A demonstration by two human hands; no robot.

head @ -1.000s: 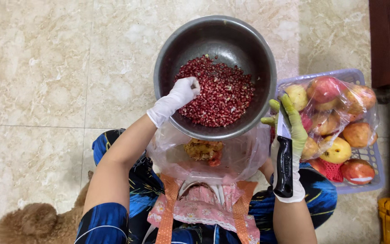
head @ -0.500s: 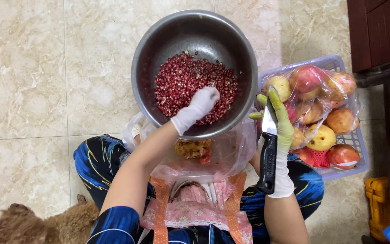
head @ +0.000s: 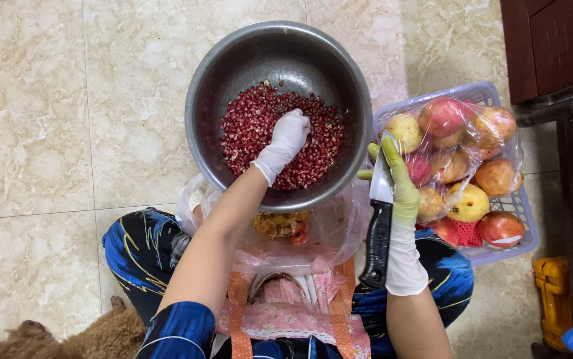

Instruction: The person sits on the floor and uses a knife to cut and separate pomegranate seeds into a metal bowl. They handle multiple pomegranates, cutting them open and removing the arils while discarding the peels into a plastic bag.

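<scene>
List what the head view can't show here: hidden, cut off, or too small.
- Left hand fingertips: buried in the pomegranate seeds, so contents of its grip are unknown.
- Knife handle end: hidden against the right hand wrist.
- Fruit low in the basket: blurred by the plastic bag.
- Blue and yellow items: cut off at the right edge.

Red pomegranate seeds (head: pixel 260 126) are heaped in a round steel bowl (head: pixel 220 73); a black-handled knife (head: pixel 379 226) is held upright beside it.

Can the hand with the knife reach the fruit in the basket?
Probably yes. The right hand with the knife is right beside the basket, but a clear bag wraps the fruit, and the knife fills that hand.
</scene>
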